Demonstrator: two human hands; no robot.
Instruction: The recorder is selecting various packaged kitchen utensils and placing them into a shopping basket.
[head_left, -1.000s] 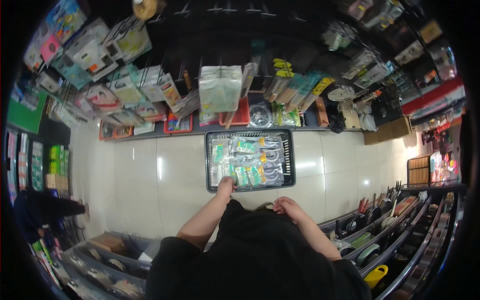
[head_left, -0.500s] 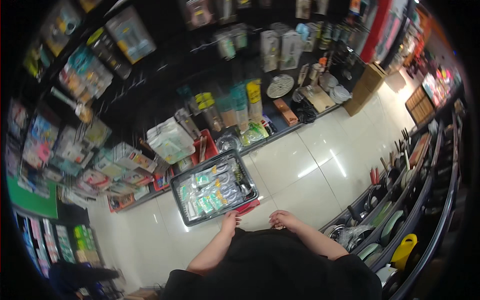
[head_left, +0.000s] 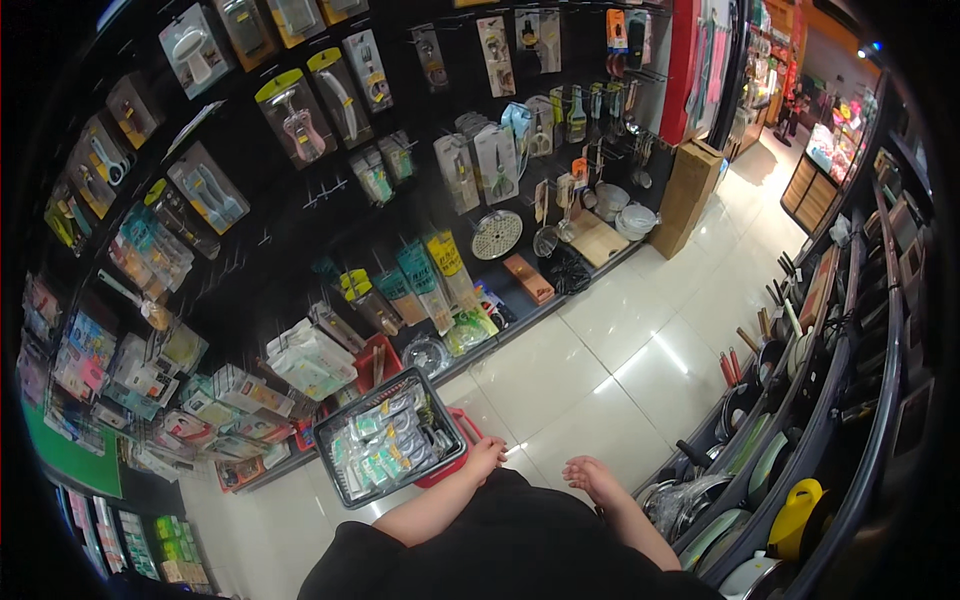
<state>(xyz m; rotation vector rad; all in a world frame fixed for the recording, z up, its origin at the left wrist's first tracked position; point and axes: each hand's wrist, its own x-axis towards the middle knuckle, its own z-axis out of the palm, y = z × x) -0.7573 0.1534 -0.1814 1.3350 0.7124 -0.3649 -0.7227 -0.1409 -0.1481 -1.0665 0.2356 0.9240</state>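
Note:
My left hand (head_left: 487, 457) hovers beside the right edge of a red basket (head_left: 468, 428), its fingers loosely apart and nothing visible in them. My right hand (head_left: 593, 478) is held out in front of my body over the tiled floor, fingers slightly bent and apart, also holding nothing I can see. A dark grey basket (head_left: 402, 487) sits on top of the red one, to the left of my left hand. Inside it lie several clear-wrapped packages (head_left: 380, 450) with pale green and grey parts.
Ahead, a black display wall (head_left: 290, 215) carries hanging packaged kitchen tools. A low ledge holds a wooden cutting board (head_left: 597, 240) and a round perforated metal skimmer (head_left: 497, 234). A cardboard box (head_left: 687, 198) stands at its end. Pans and a yellow-handled item (head_left: 797, 515) fill the right-hand rack.
My view has swung up and to the right, so the baskets and wall sit lower and further left. My hands have moved further apart, and the right hand's fingers have loosened.

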